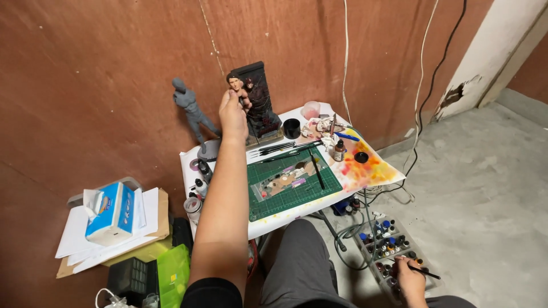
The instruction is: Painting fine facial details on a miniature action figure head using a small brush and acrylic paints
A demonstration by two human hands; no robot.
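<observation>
The left hand [233,116] grips a painted figure head [236,83] at its fingertips, raised above the counter [188,162]; the right hand [410,279] pinches a thin brush [425,273] over the paint bottles [383,239].

I see a small white table [288,219] carrying a green cutting mat [292,185], a grey unpainted figure [191,111], a black cup [291,128] and a paint-stained paper sheet [371,168].

This is a makeshift hobby workshop for painting model figures, set up in a bare room with a reddish plywood wall [103,68] and a rough concrete floor [485,171]. A small white table [285,219] holds a green cutting mat [285,199], fine brushes [279,149] and a paint-stained sheet [371,168]. An unpainted grey figure [191,111] stands at the far left, and a tray of small paint bottles [385,242] sits on the floor at the near right.
</observation>
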